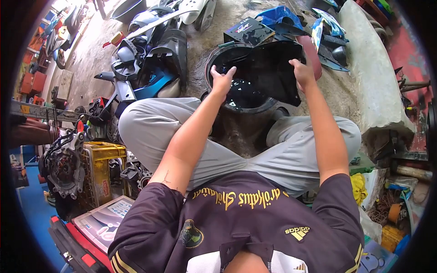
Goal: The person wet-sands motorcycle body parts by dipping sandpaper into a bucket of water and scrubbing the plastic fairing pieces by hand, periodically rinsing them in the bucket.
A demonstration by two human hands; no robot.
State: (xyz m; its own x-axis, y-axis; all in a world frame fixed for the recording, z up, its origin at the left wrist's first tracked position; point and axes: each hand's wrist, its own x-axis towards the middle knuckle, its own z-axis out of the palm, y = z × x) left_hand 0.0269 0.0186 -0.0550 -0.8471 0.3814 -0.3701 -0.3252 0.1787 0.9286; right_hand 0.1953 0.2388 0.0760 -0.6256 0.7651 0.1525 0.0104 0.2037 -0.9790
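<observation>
A black basin [217, 53] with dark, shiny liquid in it stands on the floor between my knees. My right hand [302, 75] grips the right edge of a glossy black plastic panel [277, 68], which is tilted over the basin's right side. Over the basin's left side is my left hand [221, 83], thumb and fingers spread apart. Whether its fingertips touch anything in the basin I cannot tell.
Motorcycle fairing parts [166, 59] lie on the left, and blue fairings [280, 17] at the back right. Behind the basin sits a printed black box [249, 31]. An engine part [63, 166] and yellow crate [102, 170] stand at left; a concrete ledge [375, 73] runs along the right.
</observation>
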